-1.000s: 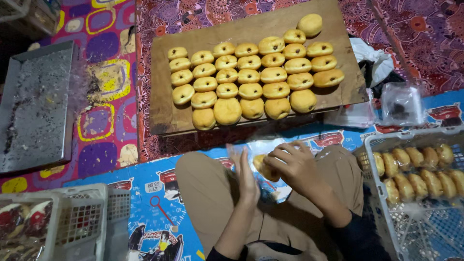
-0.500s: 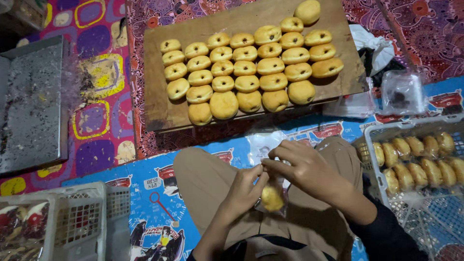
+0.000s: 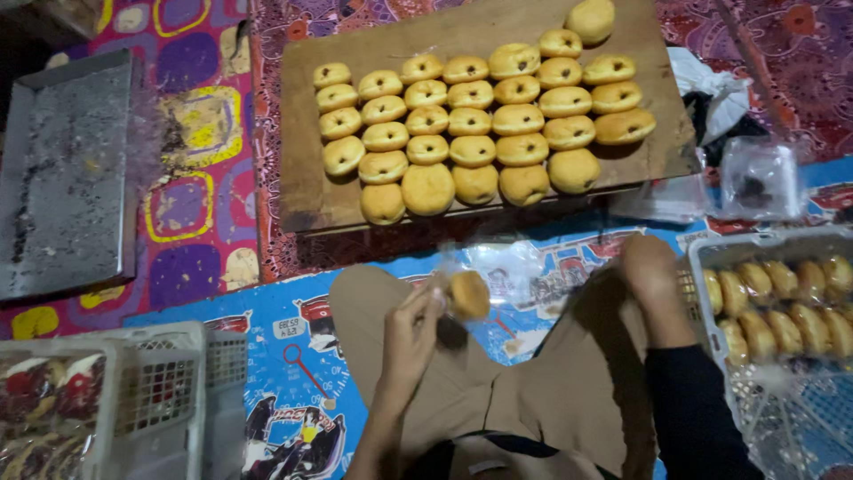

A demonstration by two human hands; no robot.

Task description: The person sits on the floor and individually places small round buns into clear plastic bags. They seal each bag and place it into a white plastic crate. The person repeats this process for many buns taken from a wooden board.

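**One bun in a clear bag, held over the lap**

The person sits on the floor with knees apart in tan trousers (image 3: 569, 391). The left hand (image 3: 413, 342) is raised above the lap, its fingers closed on a clear plastic bag (image 3: 484, 276) with a single round golden bun (image 3: 468, 295) inside; the bag's loose upper part stands up above the bun, blurred. The right hand (image 3: 647, 267) lies well apart from it, over the right knee and just beside the rim of a white plastic basket (image 3: 711, 258). It is seen from the back, so it cannot be told whether its fingers are spread or curled, nor whether it holds anything.

That basket holds rows of similar buns (image 3: 782, 298) standing on edge. Ahead of the knees, a wooden board (image 3: 306, 187) lies on a patterned red cloth (image 3: 267, 240) and carries rows of filled buns (image 3: 480, 124), most with a dark spot on top. One plain bun (image 3: 591, 18) lies alone at the board's far right corner. To the left of the board lies a grey metal tray (image 3: 62, 178). At the near left stands another white basket (image 3: 169, 391) with wrapped goods in it. A blue printed mat (image 3: 302, 356) covers the floor under the legs, and crumpled clear plastic (image 3: 760, 178) lies to the right of the board.
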